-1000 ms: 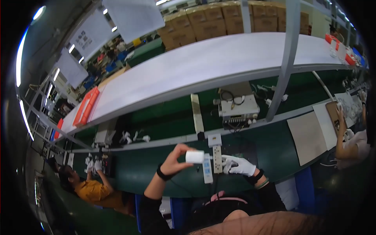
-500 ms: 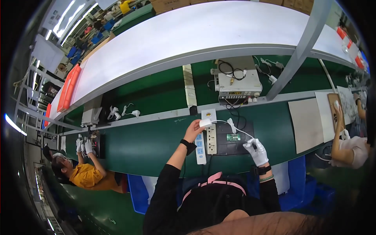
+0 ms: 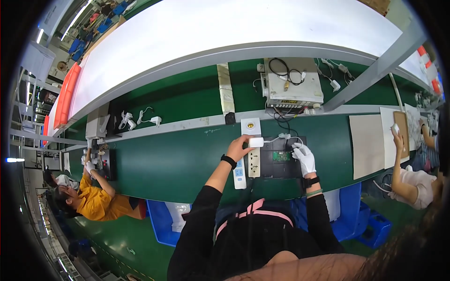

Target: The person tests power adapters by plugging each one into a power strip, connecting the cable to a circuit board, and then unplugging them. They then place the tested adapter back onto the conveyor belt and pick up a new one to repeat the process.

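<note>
A smooth, blocky white plastic power adapter (image 3: 256,142) sits pinched between the bare left hand's (image 3: 237,150) thumb and fingers, its thin cable (image 3: 284,136) curving rightward above a flat green circuit board (image 3: 281,156). Over to the adapter's right, the fabric-gloved right hand (image 3: 304,159) curls its fingers beside the board, its grip on the cable too small to tell.
</note>
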The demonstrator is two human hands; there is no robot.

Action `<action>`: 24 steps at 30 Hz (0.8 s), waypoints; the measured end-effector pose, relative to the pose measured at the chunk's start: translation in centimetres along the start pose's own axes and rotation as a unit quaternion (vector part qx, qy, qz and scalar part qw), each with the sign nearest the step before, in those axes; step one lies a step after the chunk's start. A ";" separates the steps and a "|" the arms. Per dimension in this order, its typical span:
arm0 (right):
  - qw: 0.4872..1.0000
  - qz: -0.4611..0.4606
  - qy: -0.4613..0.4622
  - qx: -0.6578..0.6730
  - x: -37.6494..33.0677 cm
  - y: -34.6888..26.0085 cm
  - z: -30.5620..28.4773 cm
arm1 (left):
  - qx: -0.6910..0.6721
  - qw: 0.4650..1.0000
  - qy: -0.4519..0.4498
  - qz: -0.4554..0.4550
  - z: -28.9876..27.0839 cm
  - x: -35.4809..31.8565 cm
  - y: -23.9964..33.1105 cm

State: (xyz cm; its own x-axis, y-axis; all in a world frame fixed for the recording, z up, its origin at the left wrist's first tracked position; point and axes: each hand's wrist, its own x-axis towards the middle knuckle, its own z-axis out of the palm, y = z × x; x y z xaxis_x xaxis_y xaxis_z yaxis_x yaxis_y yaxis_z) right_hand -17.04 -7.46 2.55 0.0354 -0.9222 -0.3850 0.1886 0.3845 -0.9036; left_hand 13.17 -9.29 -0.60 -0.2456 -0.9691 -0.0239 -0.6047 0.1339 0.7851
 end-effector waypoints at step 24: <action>0.851 -0.166 -0.044 -0.497 0.6 1.9 1.9 | 0.119 0.990 -0.015 -0.075 -0.7 -0.5 2.0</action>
State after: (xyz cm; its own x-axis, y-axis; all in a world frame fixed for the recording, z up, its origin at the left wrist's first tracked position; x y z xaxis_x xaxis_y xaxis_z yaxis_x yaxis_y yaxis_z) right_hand -14.80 -7.37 0.96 0.2235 -0.9693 -0.1021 -0.7187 -0.0931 -0.6890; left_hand 12.64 -8.65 1.43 -0.1603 -0.9756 -0.1499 -0.7965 0.0382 0.6034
